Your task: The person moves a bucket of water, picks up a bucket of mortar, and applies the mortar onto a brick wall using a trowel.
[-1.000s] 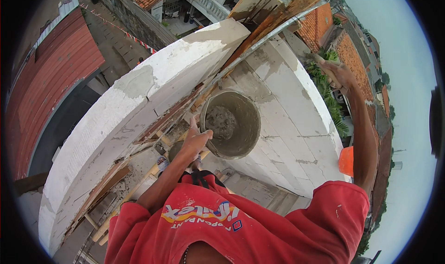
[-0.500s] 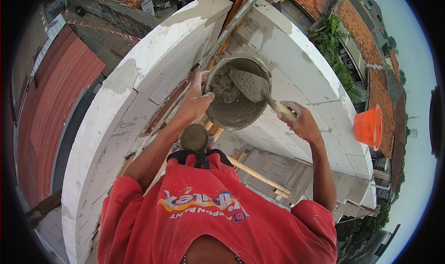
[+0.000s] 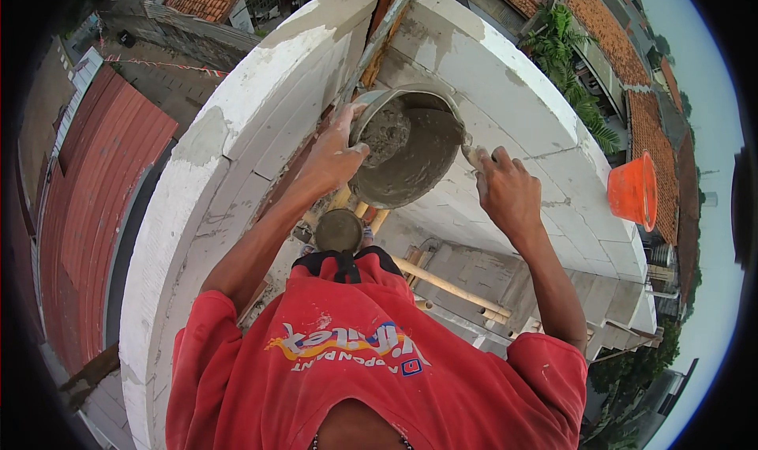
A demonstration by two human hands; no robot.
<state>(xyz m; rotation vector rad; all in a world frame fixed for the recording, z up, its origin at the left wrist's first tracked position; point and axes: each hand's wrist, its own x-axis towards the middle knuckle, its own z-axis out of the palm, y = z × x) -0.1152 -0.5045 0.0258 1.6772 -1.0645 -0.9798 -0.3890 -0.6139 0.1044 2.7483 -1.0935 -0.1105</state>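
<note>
A bucket (image 3: 430, 154) crusted with grey mortar hangs tilted in front of me, its mouth facing me. Wet mortar (image 3: 385, 133) lies against its left inner side. My left hand (image 3: 335, 151) grips the bucket's left rim, thumb over the edge and fingers outside. On the other side, my right hand (image 3: 505, 189) is closed round the pale handle of a trowel (image 3: 473, 156). The handle's front end is by the bucket's right rim, and the blade cannot be made out. Below the bucket, a smaller round mortar-coated container (image 3: 339, 230) stands near my feet.
Pale block walls curve away on the left (image 3: 197, 162) and right (image 3: 505, 106), meeting near a metal bar (image 3: 383, 35). An orange bucket (image 3: 632, 189) sits on the right wall. Bamboo poles (image 3: 450, 284) cross below me. Tiled roofs and a red metal roof (image 3: 103, 213) lie beyond.
The trowel blade, which lay inside the bucket with mortar on it, has come out of the bucket's mouth. My right hand has turned and shifted slightly up. The left hand keeps its hold.
</note>
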